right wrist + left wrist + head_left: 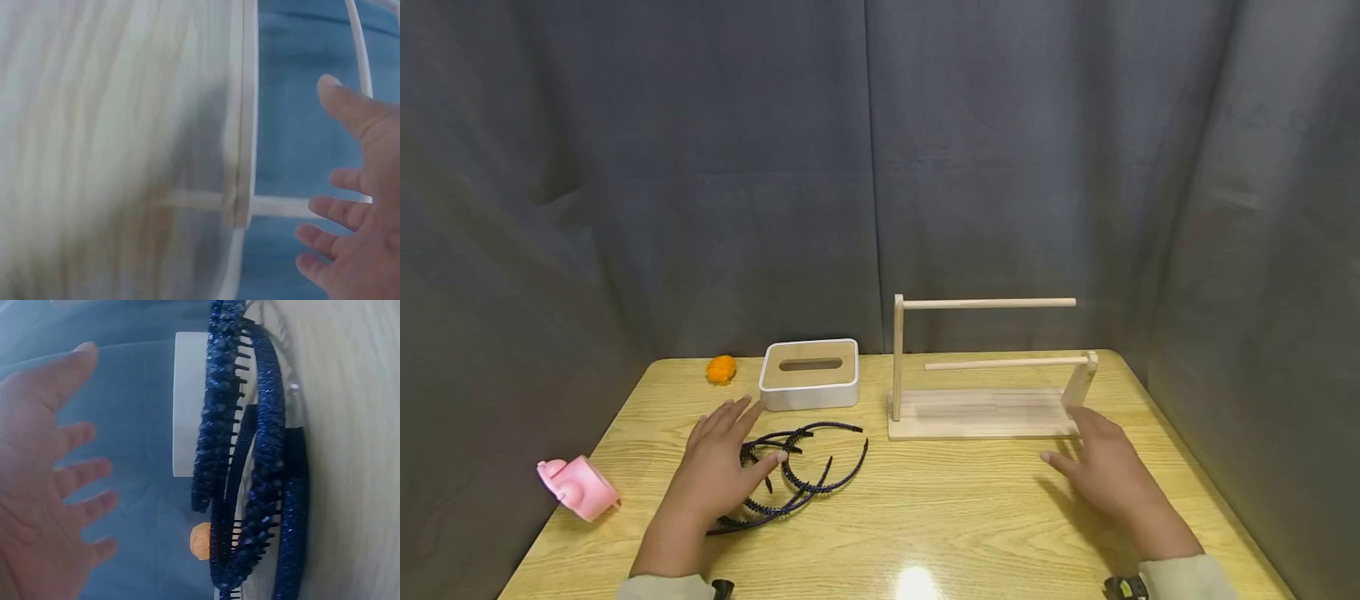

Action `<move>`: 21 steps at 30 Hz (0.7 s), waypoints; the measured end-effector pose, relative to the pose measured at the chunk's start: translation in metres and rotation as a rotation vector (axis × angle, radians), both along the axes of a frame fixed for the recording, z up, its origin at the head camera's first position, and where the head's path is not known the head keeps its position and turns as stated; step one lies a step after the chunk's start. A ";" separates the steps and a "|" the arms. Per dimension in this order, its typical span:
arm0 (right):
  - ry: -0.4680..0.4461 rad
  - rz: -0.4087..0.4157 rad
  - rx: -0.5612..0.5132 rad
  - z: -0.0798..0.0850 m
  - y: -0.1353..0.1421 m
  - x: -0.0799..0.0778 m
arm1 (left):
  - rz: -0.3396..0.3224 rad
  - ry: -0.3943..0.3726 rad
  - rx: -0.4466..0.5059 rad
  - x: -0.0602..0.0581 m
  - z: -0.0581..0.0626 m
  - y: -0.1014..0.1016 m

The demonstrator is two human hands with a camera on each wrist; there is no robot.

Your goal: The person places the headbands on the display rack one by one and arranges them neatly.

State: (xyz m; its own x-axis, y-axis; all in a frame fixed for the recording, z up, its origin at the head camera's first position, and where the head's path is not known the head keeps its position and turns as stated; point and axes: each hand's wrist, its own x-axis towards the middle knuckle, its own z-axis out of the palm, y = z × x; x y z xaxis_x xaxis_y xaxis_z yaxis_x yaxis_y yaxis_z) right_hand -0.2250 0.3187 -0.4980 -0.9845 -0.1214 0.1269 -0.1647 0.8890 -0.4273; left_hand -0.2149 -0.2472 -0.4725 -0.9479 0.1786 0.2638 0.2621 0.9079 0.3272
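Observation:
Several dark blue, glittery toothed headbands lie overlapping on the table. My left hand hovers over their left side, fingers spread, hiding part of them. In the left wrist view the hand holds nothing, and the headbands appear beside it. At the right, my right hand is held out near the front right corner of a pale wooden rack; this has a flat base, two uprights and two horizontal rods. The right wrist view shows that hand with relaxed fingers and nothing in them, the rack's base beside it.
A white tissue box with a wooden slotted lid stands behind the headbands. To its left sits a small orange fuzzy item. A pink object, its kind unclear, is at the table's left edge. Grey curtains surround the wooden table.

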 end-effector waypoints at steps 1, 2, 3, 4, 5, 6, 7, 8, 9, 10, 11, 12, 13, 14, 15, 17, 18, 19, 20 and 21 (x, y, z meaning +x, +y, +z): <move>-0.017 -0.012 -0.019 -0.002 0.004 -0.003 | -0.012 -0.004 0.022 0.000 0.000 0.000; -0.037 -0.027 -0.030 -0.003 0.009 -0.006 | -0.021 -0.012 0.038 0.000 0.001 0.000; -0.054 -0.040 -0.035 -0.005 0.013 -0.008 | -0.031 -0.021 0.058 -0.001 0.001 0.000; -0.068 -0.051 -0.038 -0.007 0.017 -0.011 | -0.043 -0.031 0.077 -0.001 0.002 0.000; -0.079 -0.061 -0.039 -0.008 0.021 -0.014 | -0.055 -0.042 0.095 -0.001 0.002 0.000; -0.088 -0.070 -0.042 -0.010 0.025 -0.016 | -0.062 -0.059 0.110 -0.001 0.002 0.000; -0.098 -0.078 -0.043 -0.012 0.028 -0.019 | -0.073 -0.072 0.120 -0.001 0.003 0.001; -0.107 -0.086 -0.050 -0.014 0.031 -0.022 | -0.083 -0.088 0.132 -0.002 0.003 0.001; -0.115 -0.094 -0.061 -0.015 0.034 -0.024 | -0.094 -0.106 0.137 -0.002 0.004 0.001; -0.124 -0.100 -0.072 -0.016 0.037 -0.027 | -0.106 -0.123 0.140 -0.002 0.004 0.001; -0.132 -0.106 -0.084 -0.017 0.039 -0.029 | -0.112 -0.141 0.141 -0.002 0.004 0.001; -0.146 -0.111 -0.101 -0.019 0.041 -0.032 | -0.117 -0.161 0.140 -0.002 0.004 0.001; -0.158 -0.115 -0.116 -0.019 0.043 -0.034 | -0.120 -0.180 0.142 -0.002 0.004 0.002; -0.173 -0.117 -0.136 -0.020 0.044 -0.036 | -0.119 -0.199 0.142 -0.003 0.003 0.002; -0.187 -0.119 -0.154 -0.020 0.045 -0.038 | -0.116 -0.219 0.146 -0.003 0.002 0.003; -0.202 -0.117 -0.178 -0.022 0.047 -0.041 | -0.098 -0.245 0.159 -0.004 0.001 0.005; -0.205 -0.116 -0.192 -0.022 0.047 -0.042 | -0.085 -0.253 0.161 -0.004 0.000 0.007; -0.202 -0.118 -0.203 -0.023 0.048 -0.042 | -0.067 -0.260 0.167 -0.004 -0.002 0.008; -0.199 -0.119 -0.212 -0.023 0.048 -0.042 | -0.052 -0.265 0.171 -0.005 -0.003 0.010; -0.193 -0.120 -0.218 -0.024 0.048 -0.043 | -0.037 -0.265 0.176 -0.005 -0.004 0.012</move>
State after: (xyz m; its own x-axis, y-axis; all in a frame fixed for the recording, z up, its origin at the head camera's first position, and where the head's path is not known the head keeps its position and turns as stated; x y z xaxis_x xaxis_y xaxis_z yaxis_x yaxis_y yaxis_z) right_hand -0.2679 0.3665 -0.5218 -0.9985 0.0062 -0.0536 0.0383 0.7812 -0.6231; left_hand -0.2197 -0.2350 -0.4767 -0.9814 0.1880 0.0384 0.1787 0.8226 0.5399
